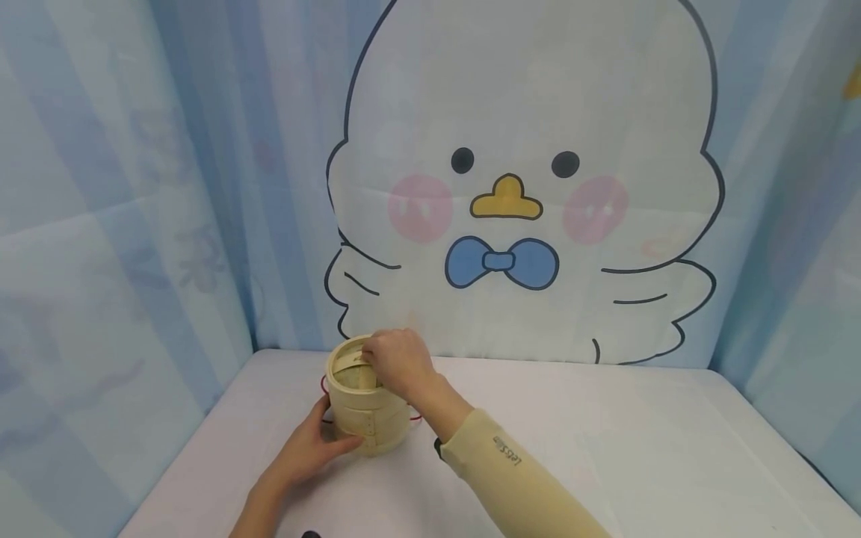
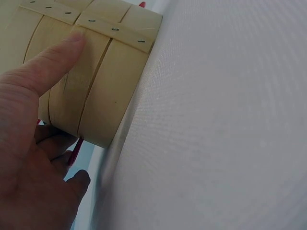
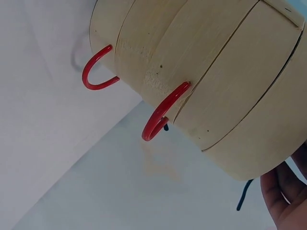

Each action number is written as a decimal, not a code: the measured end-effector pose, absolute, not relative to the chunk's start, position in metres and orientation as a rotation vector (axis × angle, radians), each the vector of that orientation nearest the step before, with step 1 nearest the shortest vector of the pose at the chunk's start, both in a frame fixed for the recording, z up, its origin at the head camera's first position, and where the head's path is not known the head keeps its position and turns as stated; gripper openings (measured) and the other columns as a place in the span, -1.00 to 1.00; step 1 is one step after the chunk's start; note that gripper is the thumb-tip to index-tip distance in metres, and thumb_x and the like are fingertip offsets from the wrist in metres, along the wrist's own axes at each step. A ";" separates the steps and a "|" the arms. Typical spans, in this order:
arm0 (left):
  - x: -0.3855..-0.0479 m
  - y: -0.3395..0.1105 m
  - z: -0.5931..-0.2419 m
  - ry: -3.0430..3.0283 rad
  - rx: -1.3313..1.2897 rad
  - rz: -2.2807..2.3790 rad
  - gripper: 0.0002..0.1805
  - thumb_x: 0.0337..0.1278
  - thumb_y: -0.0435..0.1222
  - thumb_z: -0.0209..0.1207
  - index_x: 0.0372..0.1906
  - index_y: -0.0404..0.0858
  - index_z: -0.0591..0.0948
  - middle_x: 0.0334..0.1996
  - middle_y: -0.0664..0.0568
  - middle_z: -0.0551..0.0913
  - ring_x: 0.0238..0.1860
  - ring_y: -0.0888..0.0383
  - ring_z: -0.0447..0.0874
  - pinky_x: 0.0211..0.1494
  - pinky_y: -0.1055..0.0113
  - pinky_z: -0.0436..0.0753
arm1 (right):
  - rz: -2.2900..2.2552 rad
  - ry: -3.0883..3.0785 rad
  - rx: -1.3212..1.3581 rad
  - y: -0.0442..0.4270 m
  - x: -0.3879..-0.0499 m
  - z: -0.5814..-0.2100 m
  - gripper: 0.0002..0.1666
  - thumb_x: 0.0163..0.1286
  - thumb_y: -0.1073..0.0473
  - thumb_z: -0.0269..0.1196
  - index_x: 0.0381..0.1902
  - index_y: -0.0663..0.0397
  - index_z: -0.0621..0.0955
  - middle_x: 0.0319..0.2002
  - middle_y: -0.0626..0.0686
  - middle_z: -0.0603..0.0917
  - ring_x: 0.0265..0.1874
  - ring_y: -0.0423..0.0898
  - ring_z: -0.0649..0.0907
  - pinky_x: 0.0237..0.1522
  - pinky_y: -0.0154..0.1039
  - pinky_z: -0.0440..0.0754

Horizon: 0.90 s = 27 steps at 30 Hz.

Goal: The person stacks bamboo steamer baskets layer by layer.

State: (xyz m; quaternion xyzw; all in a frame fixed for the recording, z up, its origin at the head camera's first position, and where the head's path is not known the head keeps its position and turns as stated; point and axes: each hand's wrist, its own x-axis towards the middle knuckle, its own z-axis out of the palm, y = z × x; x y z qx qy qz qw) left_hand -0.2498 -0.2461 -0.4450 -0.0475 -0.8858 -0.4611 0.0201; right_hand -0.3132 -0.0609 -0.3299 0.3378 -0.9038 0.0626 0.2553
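A small bamboo steamer (image 1: pixel 373 418) stands upright on the white table, its stacked rings joined by stapled strips. Red loops (image 2: pixel 76 152) stick out from its sides. Around its lower left side curves my left hand (image 1: pixel 312 444), thumb against the front wall and the other fingers partly hidden behind. At the top, my right hand (image 1: pixel 400 362) grips the lid near a pale strip (image 1: pixel 350 361) that crosses it; the fingertips are largely hidden. In the right wrist view the steamer's wall (image 3: pixel 192 72) fills the upper part, with only some of the right hand (image 3: pixel 288 201) at the edge.
The white table (image 1: pixel 592 441) extends to the right of the steamer. Behind it hangs a curtain (image 1: pixel 282 187) printed with a white cartoon bird. A small dark object (image 1: pixel 311 534) shows at the bottom edge of the head view.
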 end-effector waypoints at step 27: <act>-0.256 -0.247 -0.441 -2.730 -0.179 -1.475 0.28 -0.04 -0.02 0.53 0.55 -0.47 -0.05 0.49 -0.45 0.12 0.48 -0.38 0.08 0.44 -0.29 0.16 | 0.402 -2.472 0.911 -0.045 -0.317 -0.331 -0.70 0.52 -0.01 0.23 0.00 -0.01 0.75 -0.06 -0.04 0.77 -0.04 -0.07 0.73 0.03 -0.17 0.66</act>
